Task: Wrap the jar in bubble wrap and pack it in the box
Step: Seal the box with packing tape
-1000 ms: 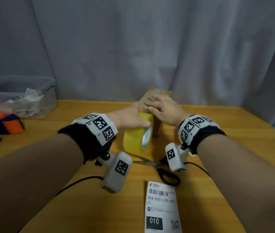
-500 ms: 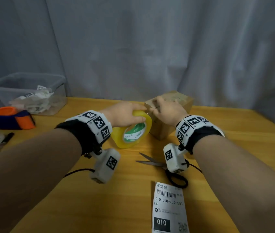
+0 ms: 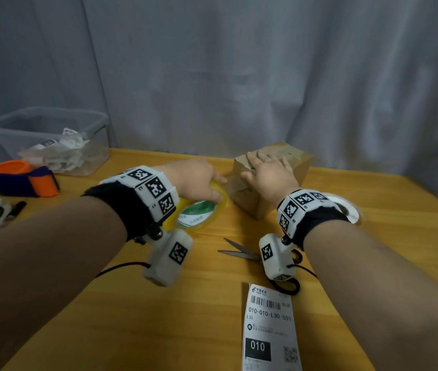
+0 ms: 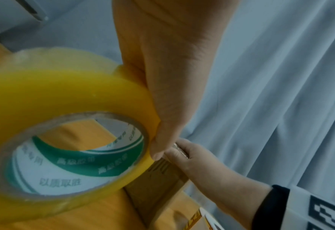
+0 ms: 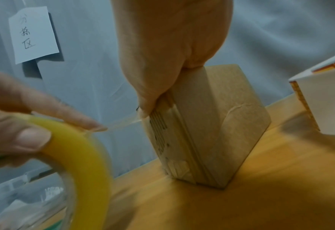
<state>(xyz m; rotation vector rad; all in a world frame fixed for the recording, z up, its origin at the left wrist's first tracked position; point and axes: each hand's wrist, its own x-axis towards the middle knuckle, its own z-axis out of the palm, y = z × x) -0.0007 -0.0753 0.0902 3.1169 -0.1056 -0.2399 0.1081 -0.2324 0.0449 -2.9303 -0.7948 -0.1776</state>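
Observation:
A small closed cardboard box (image 3: pixel 291 170) stands on the wooden table (image 3: pixel 373 236); the jar is not visible. My right hand (image 3: pixel 268 170) lies flat on the box top, fingers spread. Its thumb (image 5: pixel 148 99) presses against the box (image 5: pixel 217 124) at its upper edge. My left hand (image 3: pixel 193 180) grips a yellow tape roll (image 3: pixel 199 212) just left of the box, tilted and low over the table. In the right wrist view a thin clear strip of tape (image 5: pixel 123 123) runs from the roll (image 5: pixel 80 149) to the box edge under my thumb.
Open scissors (image 3: pixel 239 253) and a shipping label (image 3: pixel 271 325) lie near me. A clear plastic bin (image 3: pixel 46 140) with paper scraps, an orange and blue item (image 3: pixel 22 180), a notebook and pen (image 3: pixel 17 210) sit at the left. A white object (image 3: pixel 349 210) sits behind my right wrist.
The left hand drew the tape roll down and left, away from the box. The right hand went from the box's near edge to lying flat on its top.

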